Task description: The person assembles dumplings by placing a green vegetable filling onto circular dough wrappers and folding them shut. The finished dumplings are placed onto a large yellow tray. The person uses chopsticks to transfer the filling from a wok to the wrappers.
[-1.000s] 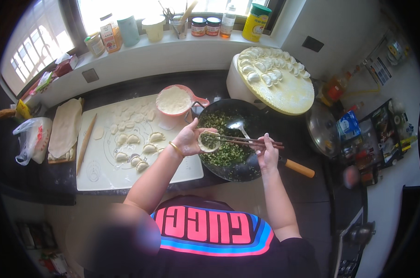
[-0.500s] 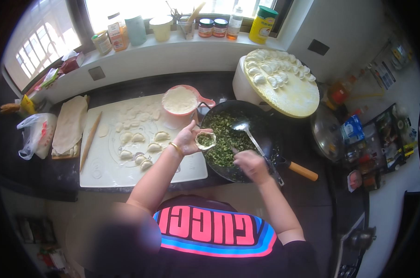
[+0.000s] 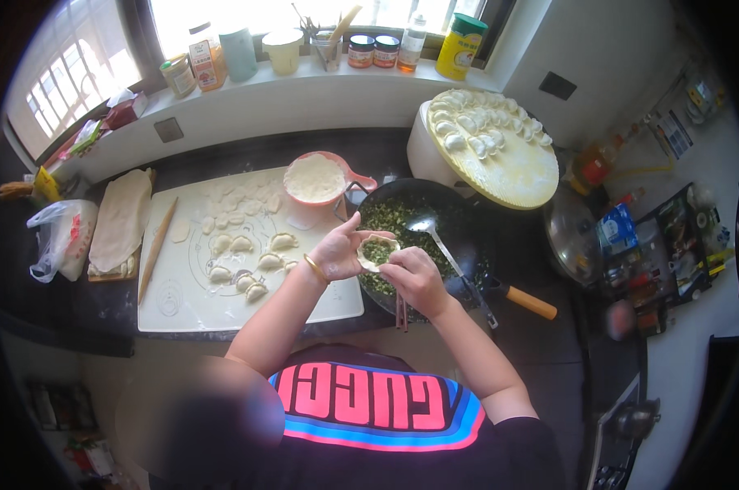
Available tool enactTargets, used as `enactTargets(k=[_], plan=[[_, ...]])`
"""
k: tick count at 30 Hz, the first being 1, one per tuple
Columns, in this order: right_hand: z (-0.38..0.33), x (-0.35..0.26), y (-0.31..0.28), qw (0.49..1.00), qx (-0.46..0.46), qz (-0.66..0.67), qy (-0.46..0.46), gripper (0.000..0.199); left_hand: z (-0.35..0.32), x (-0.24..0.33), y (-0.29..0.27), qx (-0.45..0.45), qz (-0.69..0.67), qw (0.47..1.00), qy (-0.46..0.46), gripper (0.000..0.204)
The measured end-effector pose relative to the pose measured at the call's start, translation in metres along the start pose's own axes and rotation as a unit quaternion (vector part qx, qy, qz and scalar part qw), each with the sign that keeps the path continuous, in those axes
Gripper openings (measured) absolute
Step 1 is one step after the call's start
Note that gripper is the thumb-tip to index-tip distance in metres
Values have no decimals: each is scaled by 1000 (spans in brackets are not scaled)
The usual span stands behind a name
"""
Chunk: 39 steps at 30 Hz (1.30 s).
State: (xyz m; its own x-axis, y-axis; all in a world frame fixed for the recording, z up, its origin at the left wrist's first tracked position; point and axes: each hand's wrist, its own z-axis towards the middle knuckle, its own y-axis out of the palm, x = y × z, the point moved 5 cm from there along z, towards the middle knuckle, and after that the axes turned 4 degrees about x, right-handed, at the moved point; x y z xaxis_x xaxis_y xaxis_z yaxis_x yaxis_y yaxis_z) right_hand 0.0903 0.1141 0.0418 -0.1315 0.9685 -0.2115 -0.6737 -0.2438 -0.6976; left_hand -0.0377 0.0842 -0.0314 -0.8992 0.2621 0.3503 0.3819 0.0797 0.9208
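Observation:
Above the left rim of the black wok (image 3: 467, 282), my left hand (image 3: 337, 251) cups a round dumpling wrapper (image 3: 377, 251) with green chopped filling in it. My right hand (image 3: 418, 282) is closed at the wrapper's right edge, fingertips pinching the dough. Two thin sticks, seemingly chopsticks (image 3: 401, 314), show below that hand; I cannot tell whether it holds them or they rest on the wok. Green filling (image 3: 394, 214) lies in the wok around a metal ladle (image 3: 443, 245). On the white mat (image 3: 320, 306) to the left are folded dumplings (image 3: 255, 291) and small dough rounds (image 3: 230, 204).
A pink-rimmed flour bowl (image 3: 315, 178) stands behind my left hand. Rows of dumplings lie on a round yellow board (image 3: 524, 175) at the back right. The wok's wooden handle (image 3: 531, 302) points right. A rolling pin (image 3: 157, 253) and a dough sheet (image 3: 120, 216) lie at the left.
My right hand has moved up and left from over the wok to the wrapper's edge. My left hand has shifted slightly right with the filled wrapper. The two sticks now show.

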Motion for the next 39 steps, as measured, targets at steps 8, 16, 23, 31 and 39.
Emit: enactTargets(k=[8, 16, 23, 31, 39], plan=[[6, 21, 1, 978, 62, 82, 180, 9, -9, 2, 18, -22, 323, 937, 129, 46], [6, 29, 0, 963, 81, 92, 241, 14, -9, 0, 31, -17, 428, 894, 131, 50], [10, 23, -7, 981, 64, 49, 177, 9, -7, -3, 30, -25, 409, 901, 142, 48], [2, 37, 2, 957, 119, 68, 254, 4, 2, 0, 15, 67, 533, 799, 272, 40], [-16, 44, 5, 896, 174, 236, 334, 14, -3, 5, 14, 71, 380, 874, 294, 36]])
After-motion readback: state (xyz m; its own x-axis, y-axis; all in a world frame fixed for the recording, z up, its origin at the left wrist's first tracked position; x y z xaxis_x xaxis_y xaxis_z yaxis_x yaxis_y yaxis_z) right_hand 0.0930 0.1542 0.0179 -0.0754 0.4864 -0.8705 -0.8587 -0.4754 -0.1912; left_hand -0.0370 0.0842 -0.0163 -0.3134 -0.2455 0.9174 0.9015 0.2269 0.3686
